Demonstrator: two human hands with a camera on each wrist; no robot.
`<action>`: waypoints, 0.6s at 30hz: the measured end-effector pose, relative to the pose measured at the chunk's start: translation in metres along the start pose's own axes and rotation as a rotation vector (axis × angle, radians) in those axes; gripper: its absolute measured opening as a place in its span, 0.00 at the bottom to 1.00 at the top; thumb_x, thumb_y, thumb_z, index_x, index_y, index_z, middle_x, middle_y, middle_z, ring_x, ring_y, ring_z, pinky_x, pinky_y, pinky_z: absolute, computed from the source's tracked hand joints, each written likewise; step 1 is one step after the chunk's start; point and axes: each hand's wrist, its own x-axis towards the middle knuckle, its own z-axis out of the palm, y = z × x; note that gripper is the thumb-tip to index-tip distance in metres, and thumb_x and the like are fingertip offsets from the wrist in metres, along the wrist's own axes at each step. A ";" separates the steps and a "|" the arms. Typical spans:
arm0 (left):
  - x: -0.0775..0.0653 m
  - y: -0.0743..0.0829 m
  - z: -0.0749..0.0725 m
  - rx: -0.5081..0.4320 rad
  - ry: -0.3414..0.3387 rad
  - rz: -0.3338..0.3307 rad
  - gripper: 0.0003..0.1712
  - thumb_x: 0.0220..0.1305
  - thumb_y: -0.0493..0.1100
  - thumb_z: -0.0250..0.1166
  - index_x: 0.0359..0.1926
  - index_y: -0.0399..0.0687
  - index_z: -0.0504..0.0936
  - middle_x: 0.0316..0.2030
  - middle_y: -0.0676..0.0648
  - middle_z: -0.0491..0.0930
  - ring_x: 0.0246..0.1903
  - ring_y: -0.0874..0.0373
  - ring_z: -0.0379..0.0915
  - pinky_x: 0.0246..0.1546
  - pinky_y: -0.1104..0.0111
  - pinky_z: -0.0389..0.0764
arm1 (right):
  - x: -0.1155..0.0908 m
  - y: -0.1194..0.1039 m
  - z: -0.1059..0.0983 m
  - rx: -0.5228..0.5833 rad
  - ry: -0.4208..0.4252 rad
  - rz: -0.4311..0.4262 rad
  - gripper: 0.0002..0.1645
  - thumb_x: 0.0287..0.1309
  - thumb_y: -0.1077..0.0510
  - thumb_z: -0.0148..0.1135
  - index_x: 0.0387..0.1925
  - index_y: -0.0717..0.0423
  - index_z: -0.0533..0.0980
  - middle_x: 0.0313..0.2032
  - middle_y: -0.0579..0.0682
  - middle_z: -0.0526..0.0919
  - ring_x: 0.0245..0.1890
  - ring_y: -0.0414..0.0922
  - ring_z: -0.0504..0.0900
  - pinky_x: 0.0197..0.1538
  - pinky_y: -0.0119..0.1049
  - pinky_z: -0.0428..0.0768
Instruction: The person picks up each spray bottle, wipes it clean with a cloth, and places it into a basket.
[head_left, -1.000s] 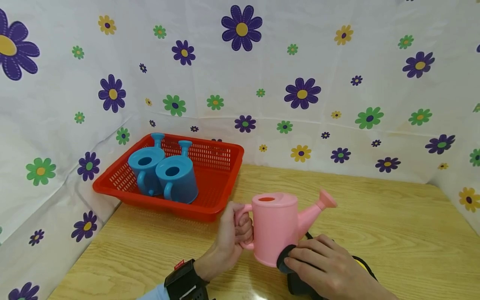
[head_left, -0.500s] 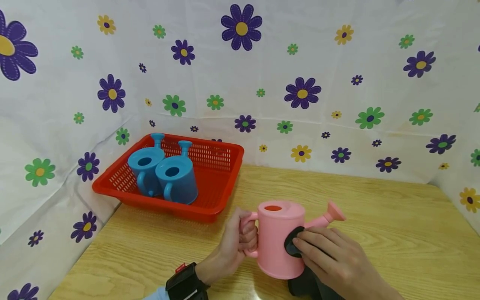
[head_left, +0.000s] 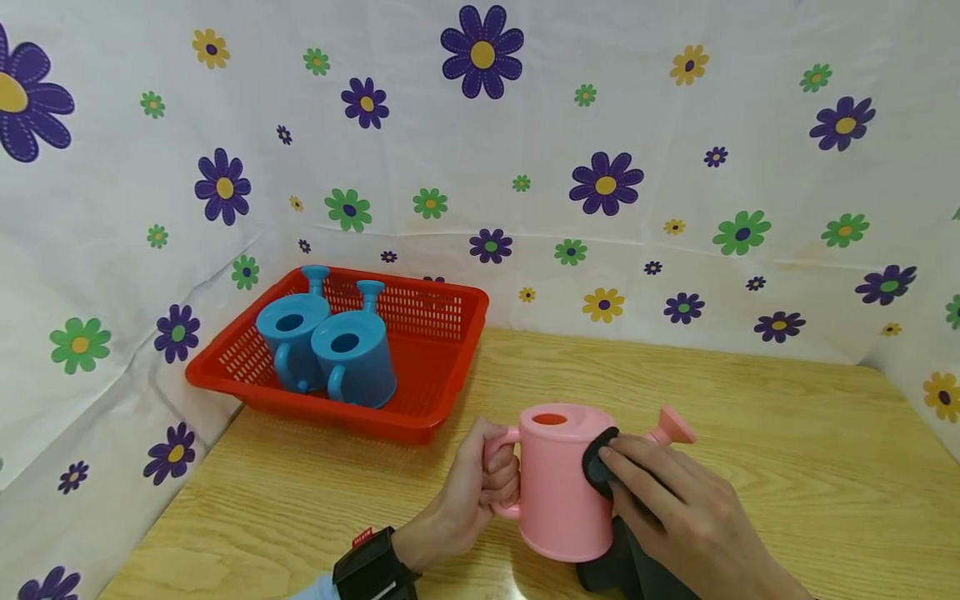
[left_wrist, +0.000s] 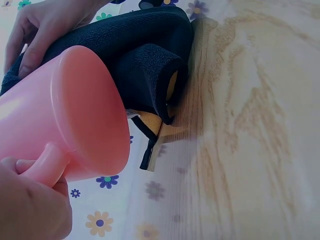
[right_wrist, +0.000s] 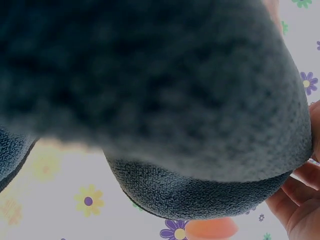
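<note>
A pink toy watering can is held up in front of me, its spout pointing right. My left hand grips its handle with curled fingers. My right hand holds a dark fleecy cloth against the can's right side, just below the top rim, covering much of the spout. In the left wrist view, the cloth hangs in folds past the can's base, with black edging and a yellow underside. Dark cloth fills most of the right wrist view, with right-hand fingers at its edge.
A red perforated basket stands at the back left of the wooden table. Two blue watering cans sit side by side in its left part. A white flower-printed sheet rises behind and beside the table.
The pink can has moved slightly right and lower, now more upright. My right hand has slid the cloth from near the can's base up its side toward the rim. The basket is unmoved.
</note>
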 end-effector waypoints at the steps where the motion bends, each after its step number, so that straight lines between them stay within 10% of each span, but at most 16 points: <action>1: 0.000 0.000 0.000 -0.003 0.000 0.001 0.24 0.71 0.48 0.42 0.15 0.55 0.55 0.11 0.60 0.55 0.11 0.67 0.50 0.17 0.75 0.53 | 0.000 0.000 0.000 -0.009 -0.004 0.007 0.25 0.77 0.46 0.48 0.48 0.58 0.86 0.47 0.53 0.87 0.43 0.46 0.87 0.63 0.22 0.75; 18: -0.001 -0.001 -0.003 -0.029 0.049 0.040 0.23 0.69 0.47 0.41 0.15 0.54 0.53 0.10 0.61 0.54 0.12 0.67 0.48 0.18 0.75 0.52 | -0.002 -0.007 -0.006 -0.004 -0.176 0.095 0.30 0.78 0.43 0.42 0.60 0.57 0.81 0.54 0.54 0.87 0.46 0.48 0.90 0.48 0.32 0.85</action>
